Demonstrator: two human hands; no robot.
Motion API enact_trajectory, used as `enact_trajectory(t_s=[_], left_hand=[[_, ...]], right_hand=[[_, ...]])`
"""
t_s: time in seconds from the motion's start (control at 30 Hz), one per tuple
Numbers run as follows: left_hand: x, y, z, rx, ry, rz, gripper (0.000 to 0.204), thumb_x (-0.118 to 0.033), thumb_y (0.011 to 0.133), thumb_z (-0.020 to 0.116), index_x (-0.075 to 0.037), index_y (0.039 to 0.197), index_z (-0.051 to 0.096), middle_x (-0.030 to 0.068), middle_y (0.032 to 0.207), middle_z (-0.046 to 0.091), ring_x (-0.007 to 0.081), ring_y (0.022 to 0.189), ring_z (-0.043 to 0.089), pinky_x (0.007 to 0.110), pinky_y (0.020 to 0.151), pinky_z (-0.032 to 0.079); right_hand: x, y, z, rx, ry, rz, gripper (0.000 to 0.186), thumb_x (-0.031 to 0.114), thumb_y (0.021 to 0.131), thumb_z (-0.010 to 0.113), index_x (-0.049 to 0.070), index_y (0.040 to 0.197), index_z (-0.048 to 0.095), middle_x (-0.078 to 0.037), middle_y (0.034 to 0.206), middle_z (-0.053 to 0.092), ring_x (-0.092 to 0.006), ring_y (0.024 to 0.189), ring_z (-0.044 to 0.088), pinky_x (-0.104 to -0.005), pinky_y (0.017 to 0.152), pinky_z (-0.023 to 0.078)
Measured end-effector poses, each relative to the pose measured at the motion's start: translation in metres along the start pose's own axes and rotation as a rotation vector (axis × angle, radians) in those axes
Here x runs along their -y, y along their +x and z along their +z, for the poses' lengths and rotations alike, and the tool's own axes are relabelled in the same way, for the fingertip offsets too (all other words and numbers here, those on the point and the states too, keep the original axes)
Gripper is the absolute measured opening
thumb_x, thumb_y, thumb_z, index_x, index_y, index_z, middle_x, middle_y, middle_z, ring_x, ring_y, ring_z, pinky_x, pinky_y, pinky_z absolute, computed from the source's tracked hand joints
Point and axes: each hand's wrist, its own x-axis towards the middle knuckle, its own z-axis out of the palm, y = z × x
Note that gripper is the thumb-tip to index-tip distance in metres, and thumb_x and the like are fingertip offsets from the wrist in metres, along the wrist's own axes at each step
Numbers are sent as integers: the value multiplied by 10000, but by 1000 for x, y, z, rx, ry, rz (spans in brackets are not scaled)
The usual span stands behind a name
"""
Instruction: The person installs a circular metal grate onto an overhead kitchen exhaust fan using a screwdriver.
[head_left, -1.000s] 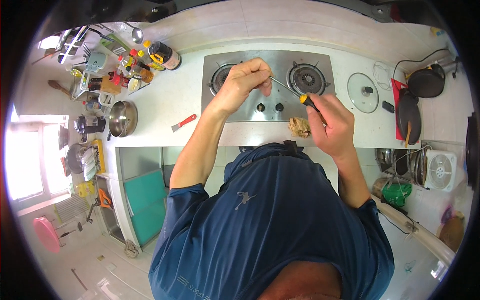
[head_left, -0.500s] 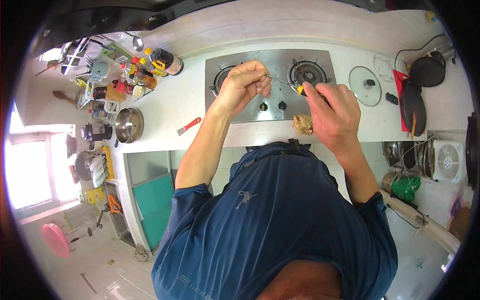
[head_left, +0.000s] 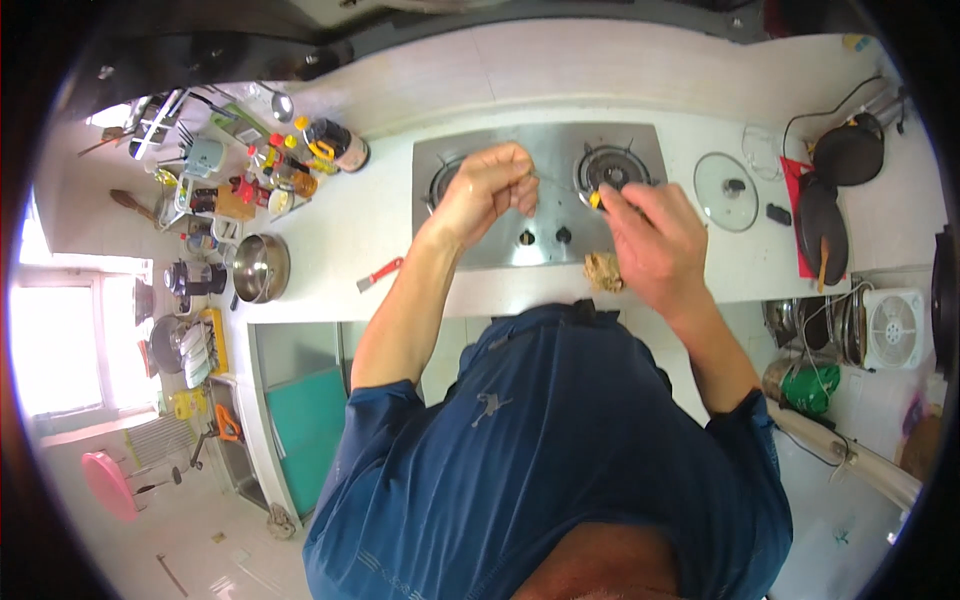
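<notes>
Above the steel gas hob [head_left: 480, 235] both my hands are raised and face each other. My right hand [head_left: 660, 250] is closed round the yellow-and-black handle of a screwdriver [head_left: 596, 200]. Its thin metal shaft, faint and blurred here, points left toward my other hand. My left hand [head_left: 488, 195] is closed, thumb and fingers pinched together beside the shaft's far end; what they hold is hidden. A crumpled brown lump [head_left: 603, 271], perhaps a rag or steel wool, lies at the hob's front edge below my right hand. Left of my left forearm lies a red-handled scraper [head_left: 381, 274].
Two burners [head_left: 613, 170] are set in the hob. Rightward lie a glass lid [head_left: 727, 191] and dark pans [head_left: 822, 220] on a red board. A steel pot [head_left: 261, 268] and sauce bottles [head_left: 335, 145] stand at the left. My body is close to the counter's front edge.
The whole view has tilted, so the counter sits lower in it. My right hand has shifted slightly left, and the screwdriver's shaft has become blurrier. Both hands keep their closed grips.
</notes>
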Motion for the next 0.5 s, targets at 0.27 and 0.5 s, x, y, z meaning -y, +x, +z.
enact_trajectory(t_s=[0.27,0.5], left_hand=[[-19,14,11,-40,74,64,217,-133,1017,563,-41,821,556,46,731,538,187,698,559,335,707,489],[-26,22,11,-147,286,159,262,-200,1024,683,-41,824,622,28,744,620,131,680,570,284,673,458]], right_hand=[[4,-17,21,-70,313,314,286,6,812,826,-9,1090,761,-131,984,704,-311,870,673,-388,748,541],[7,-16,30,-111,568,570,247,37,881,795,-36,1114,754,-131,993,730,-233,879,699,-315,786,537]])
